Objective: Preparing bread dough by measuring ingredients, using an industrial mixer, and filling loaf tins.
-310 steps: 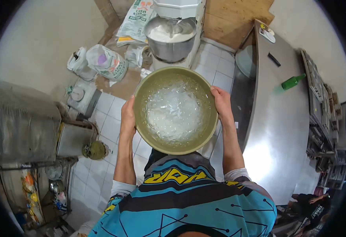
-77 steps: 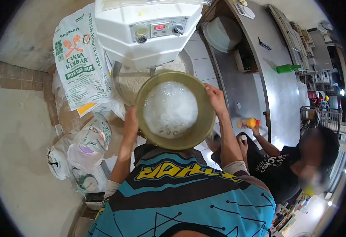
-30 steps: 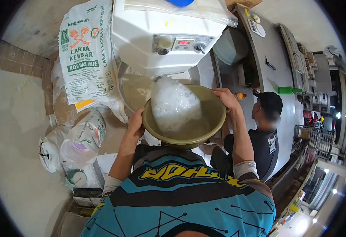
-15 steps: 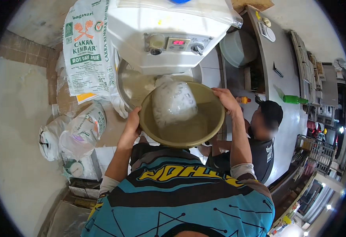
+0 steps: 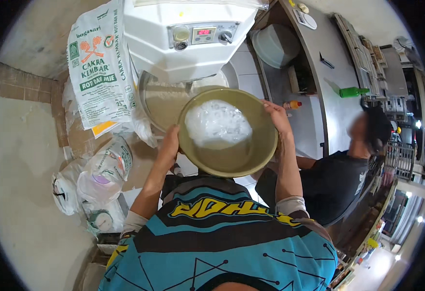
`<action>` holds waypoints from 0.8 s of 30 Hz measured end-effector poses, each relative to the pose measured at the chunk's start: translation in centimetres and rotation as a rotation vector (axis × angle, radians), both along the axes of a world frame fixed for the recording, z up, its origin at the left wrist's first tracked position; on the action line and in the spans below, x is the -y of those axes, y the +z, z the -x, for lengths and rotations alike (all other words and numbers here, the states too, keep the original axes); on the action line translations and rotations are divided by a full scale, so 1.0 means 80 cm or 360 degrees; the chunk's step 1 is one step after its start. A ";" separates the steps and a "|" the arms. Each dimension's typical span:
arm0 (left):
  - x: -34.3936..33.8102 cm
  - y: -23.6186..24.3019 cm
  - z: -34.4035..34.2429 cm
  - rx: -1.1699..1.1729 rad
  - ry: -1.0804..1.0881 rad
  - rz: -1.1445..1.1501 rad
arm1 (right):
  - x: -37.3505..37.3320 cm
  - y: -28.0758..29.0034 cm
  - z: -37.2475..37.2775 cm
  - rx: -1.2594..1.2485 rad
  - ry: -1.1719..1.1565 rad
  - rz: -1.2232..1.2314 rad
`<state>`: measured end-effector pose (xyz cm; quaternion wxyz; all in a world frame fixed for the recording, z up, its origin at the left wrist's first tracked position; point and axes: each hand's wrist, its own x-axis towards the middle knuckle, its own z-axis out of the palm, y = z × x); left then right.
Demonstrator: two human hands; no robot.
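Between my two hands is a wide olive-green basin [image 5: 261,145], tilted a little above a mixer's metal bowl. My left hand [image 5: 170,145] is closed on its left rim, and my right hand [image 5: 278,120] grips the upper right rim. Inside lies a shiny whitish lump [image 5: 218,122], perhaps ice in clear plastic, with what looks like liquid around it. Behind the basin, the steel mixer bowl [image 5: 149,104] holds pale flour-like powder [image 5: 173,92], partly hidden by the basin. Over that bowl stands the white mixer [image 5: 188,56] with a lit display and knobs.
A large printed flour sack [image 5: 98,72] leans left of the mixer. Below it are plastic bags [image 5: 103,169] and a dial scale [image 5: 103,220]. A person in black [image 5: 338,182] is close on my right, beside a counter [image 5: 314,53] with a green bottle [image 5: 353,91].
The lump has slid and settled lower in the basin, which looks more level. The person at right has moved farther right. My view has shifted slightly; both hands still hold the rim.
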<state>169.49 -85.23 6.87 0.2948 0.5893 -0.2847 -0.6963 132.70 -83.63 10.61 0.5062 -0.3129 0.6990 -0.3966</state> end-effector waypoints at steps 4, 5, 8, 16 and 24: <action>0.026 -0.002 -0.044 -0.0469 0.0074 -0.0007 | -0.023 0.007 -0.041 -0.0045 0.0016 0.0070; 0.021 -0.006 -0.042 -0.0471 0.0076 -0.0005 | -0.025 0.008 -0.049 -0.0098 0.0064 0.0112; 0.003 -0.021 -0.027 0.0027 -0.0019 0.0381 | -0.017 0.014 -0.036 0.0005 -0.0080 0.0060; -0.019 -0.041 -0.028 -0.0030 0.0005 0.0455 | -0.016 0.011 -0.016 -0.0164 0.0065 0.0009; -0.016 0.027 -0.033 -0.0221 0.0035 -0.0399 | 0.047 0.063 -0.031 -0.0415 0.0432 -0.0138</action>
